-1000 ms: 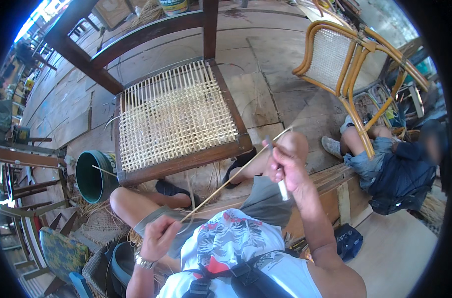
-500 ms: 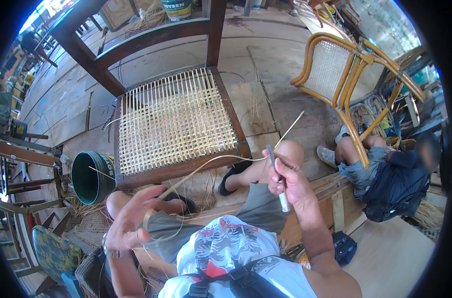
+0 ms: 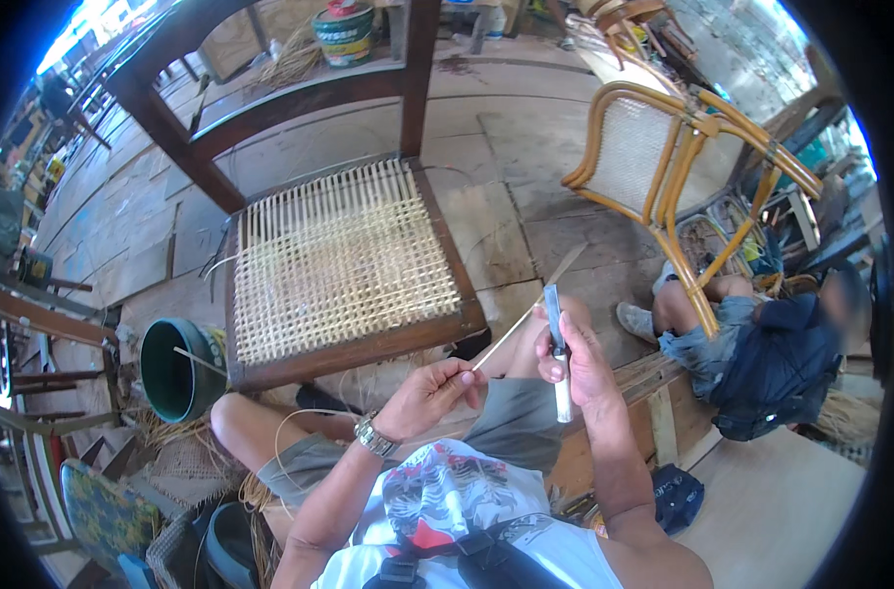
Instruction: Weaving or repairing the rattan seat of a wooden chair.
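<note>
My left hand (image 3: 437, 395) pinches a thin pale cane strip (image 3: 506, 339) between thumb and fingers above my lap. The strip slants up and right to the blade of a knife (image 3: 563, 398), and a blurred end shows past it. My right hand (image 3: 584, 361) is closed round the knife, its grey blade pointing up and its pale handle end sticking out below the fist. Beyond my hands stands a dark wooden chair (image 3: 359, 355). Its woven cane seat (image 3: 339, 275) is densely laced near me, with mostly lengthwise strands along the back edge.
A dark green bucket (image 3: 177, 368) stands left of the chair, a strip leaning in it. On the right are a rattan chair (image 3: 653, 211) and a seated person (image 3: 776, 353) in dark clothing. A paint pail (image 3: 344, 39) stands at the back on the plank floor (image 3: 496, 128).
My left hand has come right and inward, from open fingers near my knee to a pinch on the strip close to the knife. The long bowed strip is now short and straight between my hands.
</note>
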### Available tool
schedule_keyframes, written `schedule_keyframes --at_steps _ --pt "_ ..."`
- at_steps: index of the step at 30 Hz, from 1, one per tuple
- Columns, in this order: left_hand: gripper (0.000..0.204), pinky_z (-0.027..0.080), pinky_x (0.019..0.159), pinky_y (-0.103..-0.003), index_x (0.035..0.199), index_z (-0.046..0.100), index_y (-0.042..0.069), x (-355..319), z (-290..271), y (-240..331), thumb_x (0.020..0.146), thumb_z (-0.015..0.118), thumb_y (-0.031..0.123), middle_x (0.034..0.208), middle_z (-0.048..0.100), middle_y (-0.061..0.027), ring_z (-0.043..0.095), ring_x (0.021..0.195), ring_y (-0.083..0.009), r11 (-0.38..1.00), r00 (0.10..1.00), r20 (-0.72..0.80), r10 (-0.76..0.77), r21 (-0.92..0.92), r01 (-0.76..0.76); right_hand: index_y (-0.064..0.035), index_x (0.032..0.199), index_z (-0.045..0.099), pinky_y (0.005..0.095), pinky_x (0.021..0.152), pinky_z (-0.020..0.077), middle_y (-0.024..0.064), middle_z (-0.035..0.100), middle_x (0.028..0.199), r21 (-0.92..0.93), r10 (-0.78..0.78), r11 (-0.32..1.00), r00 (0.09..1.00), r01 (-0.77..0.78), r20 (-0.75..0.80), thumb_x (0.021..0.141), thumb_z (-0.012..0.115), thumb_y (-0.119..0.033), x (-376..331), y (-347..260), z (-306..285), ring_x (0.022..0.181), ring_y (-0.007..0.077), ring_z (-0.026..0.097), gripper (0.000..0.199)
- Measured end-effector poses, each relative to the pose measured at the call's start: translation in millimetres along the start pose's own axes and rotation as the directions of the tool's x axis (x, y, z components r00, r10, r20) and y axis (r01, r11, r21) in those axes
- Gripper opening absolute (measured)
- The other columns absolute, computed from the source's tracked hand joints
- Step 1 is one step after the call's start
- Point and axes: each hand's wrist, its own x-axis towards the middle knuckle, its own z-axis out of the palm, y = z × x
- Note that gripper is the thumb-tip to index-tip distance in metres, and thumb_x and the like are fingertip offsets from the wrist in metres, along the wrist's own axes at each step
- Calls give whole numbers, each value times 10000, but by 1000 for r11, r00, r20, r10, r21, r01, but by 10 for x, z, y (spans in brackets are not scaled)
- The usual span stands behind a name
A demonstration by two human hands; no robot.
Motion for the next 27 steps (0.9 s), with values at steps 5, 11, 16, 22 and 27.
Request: schedule_keyframes --at_steps 5,11,16,22,27 --pt "248 394 580 -194 1062 628 24 -122 -98 -133 1033 508 240 851 715 5 458 611 -14 997 986 -166 33 75 -21 -57 1062 538 236 476 442 147 645 850 -152 238 957 968 -248 -82 1056 423 -355 -131 653 49 535 124 557 320" --pt "237 503 713 -259 1003 652 -4 -106 -40 -179 1007 550 210 807 728 -45 646 770 -78 960 978 -206 43 281 17 -85 935 481 237 429 411 22 530 702 -217 -43 976 997 28 -65 1056 435 -342 23 1002 355 477 100 503 288" --pt "236 474 604 -275 936 681 21 -101 -9 -245 987 593 233 733 716 -53 588 630 -80 914 942 -320 100 405 40 -120 848 471 247 388 365 9 481 647 -156 -65 987 966 26 -251 1026 477 -433 268 942 480 429 107 452 360" --pt "223 463 558 -275 907 673 30 -99 -78 -190 982 607 229 674 687 -40 587 586 -81 898 924 -375 80 430 97 -126 755 468 237 399 359 -11 446 596 -174 -23 985 988 -4 -153 1001 483 -510 347 919 526 424 102 423 456" --pt "202 463 554 -268 910 669 31 -85 -101 -185 979 608 211 664 679 -35 590 579 -83 896 911 -368 185 445 -2 -118 731 462 216 411 341 -28 420 565 -133 0 991 991 -18 -132 1031 428 -482 347 897 661 431 67 396 473"
